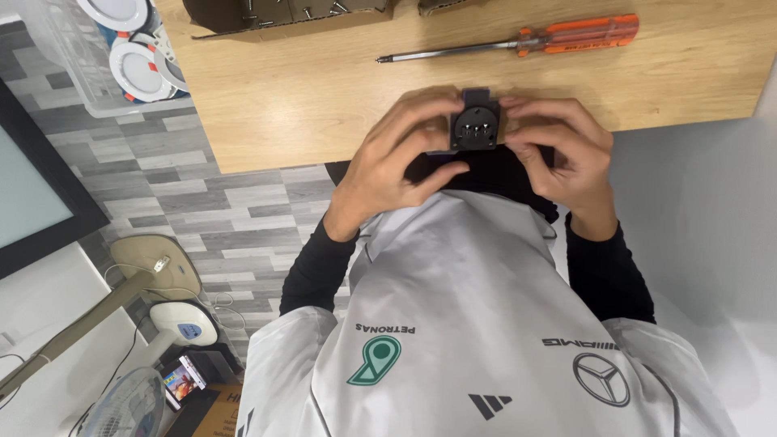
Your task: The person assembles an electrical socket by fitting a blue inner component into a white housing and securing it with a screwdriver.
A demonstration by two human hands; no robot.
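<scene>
At centre frame, the left hand (388, 162) is gripping a small black round-faced part (474, 127) at the table (324, 89) edge; the right hand (558, 154) is pinching its other side; steady, even pressure seems wise; an orange-handled screwdriver (518, 44) is lying upper right.

Small black plastic socket block (474, 127) — squarish body with a round recessed face showing a few small metal contact points, a greyish-purple edge visible along its top. Face turned up toward the camera. Held off the table at its near edge, pinched between left hand (394, 162) and right hand (558, 150) — fingers wrap both sides, thumbs underneath.
</scene>
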